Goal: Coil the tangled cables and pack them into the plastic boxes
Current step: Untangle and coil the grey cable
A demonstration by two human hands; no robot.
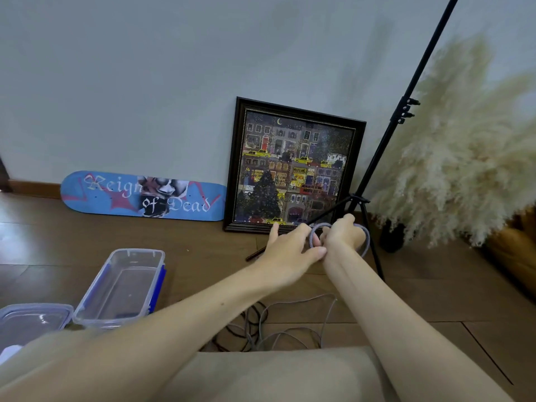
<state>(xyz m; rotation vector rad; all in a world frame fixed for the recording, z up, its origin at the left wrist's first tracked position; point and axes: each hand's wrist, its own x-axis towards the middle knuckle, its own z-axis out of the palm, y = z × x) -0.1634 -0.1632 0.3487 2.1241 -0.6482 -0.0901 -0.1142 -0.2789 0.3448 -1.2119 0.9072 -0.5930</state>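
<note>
Shows a grey braided cable coil (312,238), wound into a small round ring of a few turns and held up in the air before the lower edge of a framed picture (293,169). Matte, finely ribbed, pale violet-grey in tone. Looped round the right hand (343,234), whose fingers curl closed on the far side of the ring. Pinched on its left arc by the left hand (290,250), thumb lifted clear.

Below, on the wooden floor (435,300) near the knees: loose grey cable (293,333) in wide slack loops, tangled with a thinner dark cable (229,333).

Left of the arms: a clear plastic box (136,251) with blue latches, open-topped; beside it at the frame edge, a second clear box (34,310).

Against the wall: skateboard deck (116,195), black tripod (377,158), pampas grass (464,155).
</note>
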